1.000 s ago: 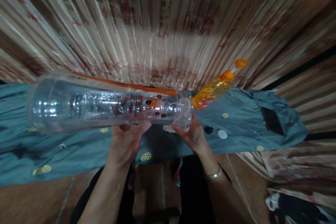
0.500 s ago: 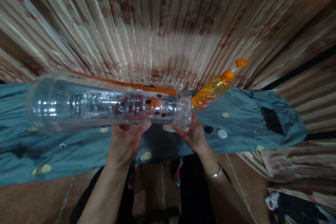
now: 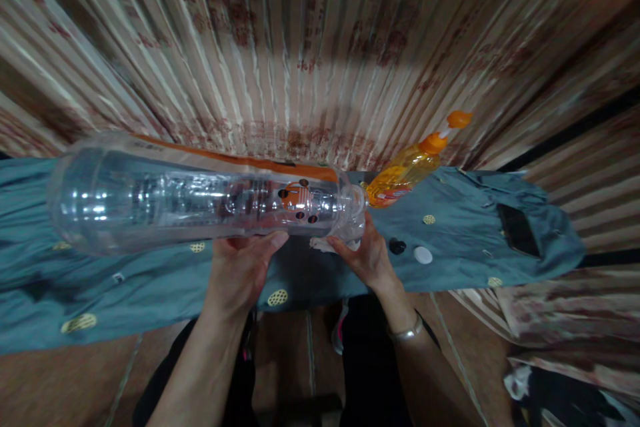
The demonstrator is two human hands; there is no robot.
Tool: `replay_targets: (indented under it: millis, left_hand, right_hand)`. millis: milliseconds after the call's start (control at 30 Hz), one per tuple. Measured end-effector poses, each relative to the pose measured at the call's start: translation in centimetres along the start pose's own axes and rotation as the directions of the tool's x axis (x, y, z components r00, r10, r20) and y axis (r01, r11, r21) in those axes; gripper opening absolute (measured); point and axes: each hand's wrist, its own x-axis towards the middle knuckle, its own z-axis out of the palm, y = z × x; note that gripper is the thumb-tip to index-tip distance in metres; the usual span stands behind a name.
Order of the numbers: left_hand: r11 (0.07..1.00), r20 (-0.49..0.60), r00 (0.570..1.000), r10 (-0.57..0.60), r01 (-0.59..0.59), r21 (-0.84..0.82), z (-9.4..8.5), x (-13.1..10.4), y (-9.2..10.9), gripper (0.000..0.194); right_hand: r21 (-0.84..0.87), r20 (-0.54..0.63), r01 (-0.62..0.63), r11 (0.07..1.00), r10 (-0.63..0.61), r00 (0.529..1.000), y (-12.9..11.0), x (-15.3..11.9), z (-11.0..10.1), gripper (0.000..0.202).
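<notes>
And here the big clear plastic bottle [image 3: 200,203] lies sideways across both hands' fingers, the left hand's [image 3: 237,273] hidden, pinch impossible to tell, the right hand's [image 3: 370,257] curled at its neck [image 3: 356,200], where steady, light pressure seems wisest.

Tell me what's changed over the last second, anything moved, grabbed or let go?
Nothing visibly changed. The left hand is still against the near side of the big clear bottle, the right hand still at its neck. The orange-topped bottle, white disc and phone stayed put.
</notes>
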Motion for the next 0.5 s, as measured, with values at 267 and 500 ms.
replay_targets:
  millis: [267,500]
  left_hand:
    - [1.0,0.0,1.0,-0.001,0.001,0.0,0.15,-0.02,0.33,0.067]
    - [1.0,0.012,1.0,0.008,-0.008,-0.014,0.25,-0.06,0.18,0.061]
  right_hand:
    - [-0.008,0.0,-0.023,1.0,0.023,1.0,0.05,-0.04,0.04,0.079]
    - [-0.011,-0.001,-0.035,0.999,0.035,0.999,0.05,-0.1,0.02,0.08]
